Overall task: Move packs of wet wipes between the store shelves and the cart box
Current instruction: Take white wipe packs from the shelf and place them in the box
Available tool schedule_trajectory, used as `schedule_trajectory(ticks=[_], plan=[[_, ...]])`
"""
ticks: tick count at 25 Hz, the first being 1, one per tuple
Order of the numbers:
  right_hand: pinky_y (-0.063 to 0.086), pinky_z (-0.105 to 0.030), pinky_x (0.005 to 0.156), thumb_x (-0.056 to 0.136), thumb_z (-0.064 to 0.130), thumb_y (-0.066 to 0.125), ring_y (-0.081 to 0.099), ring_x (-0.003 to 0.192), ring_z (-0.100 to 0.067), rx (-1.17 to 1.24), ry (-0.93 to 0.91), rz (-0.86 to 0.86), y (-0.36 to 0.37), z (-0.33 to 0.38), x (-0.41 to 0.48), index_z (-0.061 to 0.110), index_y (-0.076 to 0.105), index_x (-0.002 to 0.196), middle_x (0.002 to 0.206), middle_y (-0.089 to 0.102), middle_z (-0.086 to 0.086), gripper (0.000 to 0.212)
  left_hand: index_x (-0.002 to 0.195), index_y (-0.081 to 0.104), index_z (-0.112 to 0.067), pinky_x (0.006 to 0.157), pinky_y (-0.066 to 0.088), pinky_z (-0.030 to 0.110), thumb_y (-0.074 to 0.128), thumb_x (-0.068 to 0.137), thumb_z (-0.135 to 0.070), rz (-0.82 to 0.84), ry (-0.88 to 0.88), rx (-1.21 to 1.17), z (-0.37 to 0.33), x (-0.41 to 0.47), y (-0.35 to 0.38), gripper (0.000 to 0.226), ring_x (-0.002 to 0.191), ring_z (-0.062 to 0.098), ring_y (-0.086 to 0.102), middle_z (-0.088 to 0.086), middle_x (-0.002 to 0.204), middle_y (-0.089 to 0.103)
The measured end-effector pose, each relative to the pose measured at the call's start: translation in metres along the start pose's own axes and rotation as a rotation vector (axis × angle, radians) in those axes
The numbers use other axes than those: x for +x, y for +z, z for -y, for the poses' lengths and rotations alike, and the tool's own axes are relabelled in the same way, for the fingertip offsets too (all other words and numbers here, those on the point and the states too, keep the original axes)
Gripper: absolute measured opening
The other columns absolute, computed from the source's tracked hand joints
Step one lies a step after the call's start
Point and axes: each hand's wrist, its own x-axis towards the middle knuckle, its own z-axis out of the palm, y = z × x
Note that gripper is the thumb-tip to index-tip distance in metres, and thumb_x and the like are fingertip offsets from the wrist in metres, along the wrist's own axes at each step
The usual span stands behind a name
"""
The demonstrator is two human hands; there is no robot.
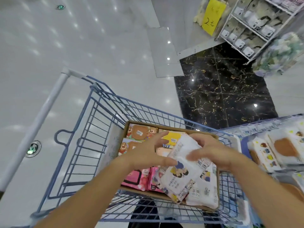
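A cardboard box (171,130) sits in a blue wire cart (92,145) and holds several wet-wipe packs in brown, yellow and pink. Over the box I hold a white wipe pack with cartoon figures (179,178), tilted. My right hand (212,153) grips its upper end. My left hand (148,155) touches its left side with fingers spread. Another white pack (205,191) lies under it at the box's right edge. White packs with brown lids (279,148) lie on the store shelf at the right.
The cart's white handle bar (41,122) runs along the left. The glossy white floor has a black marble patch (222,96). At the top right stands a white wire rack (253,28) with goods and a yellow price sign (212,15).
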Motion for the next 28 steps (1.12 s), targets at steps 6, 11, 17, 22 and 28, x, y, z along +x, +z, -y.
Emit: schedule_trajectory(ticks=[6,11,17,22,28], plan=[[0.050,-0.037,0.100,0.087,0.029,0.075,0.064,0.113,-0.017,0.042,-0.044,-0.207,0.053,0.024,0.074,0.026,0.062,0.125,0.127,0.065,0.002,0.041,0.132,0.061,-0.021,0.090,0.059,0.042,0.093,0.061,-0.039,-0.129,-0.164,-0.457,0.051,0.003,-0.021,0.080,0.107,0.019,0.074,-0.001,0.118,0.077],[0.051,-0.043,0.100,0.073,0.068,0.072,0.061,0.115,-0.020,0.171,0.170,-0.282,0.084,-0.043,0.075,0.030,0.051,0.134,0.129,0.059,0.004,0.075,0.132,0.065,-0.022,0.099,0.055,0.050,0.077,0.080,-0.040,-0.500,-0.188,-1.044,0.090,0.024,-0.023,0.056,0.111,0.028,0.072,0.005,0.120,0.076],[0.057,-0.041,0.087,0.089,0.039,0.073,0.067,0.102,-0.013,0.240,0.100,-0.432,0.098,-0.039,0.153,0.031,0.057,0.122,0.114,0.068,0.004,0.038,0.127,0.067,-0.012,0.083,0.058,0.044,0.061,0.096,-0.045,-0.621,-0.235,-1.327,0.094,0.093,-0.039,0.045,0.101,0.031,0.074,0.015,0.116,0.076],[0.048,-0.042,0.100,0.098,0.046,0.057,0.056,0.114,-0.016,0.062,0.143,-0.445,0.084,-0.051,0.207,0.028,0.051,0.133,0.124,0.057,0.010,0.040,0.119,0.069,-0.016,0.084,0.062,0.041,0.073,0.087,-0.055,-0.644,-0.438,-1.018,0.121,0.133,-0.070,0.051,0.098,0.028,0.076,0.010,0.110,0.078],[0.046,-0.041,0.101,0.099,0.050,0.053,0.054,0.114,-0.020,0.000,0.217,-0.406,0.096,-0.053,0.192,0.021,0.047,0.141,0.129,0.055,0.004,0.052,0.120,0.065,-0.016,0.086,0.061,0.044,0.064,0.096,-0.049,-0.584,-0.495,-0.745,0.117,0.112,-0.082,0.041,0.098,0.030,0.074,0.012,0.112,0.074]])
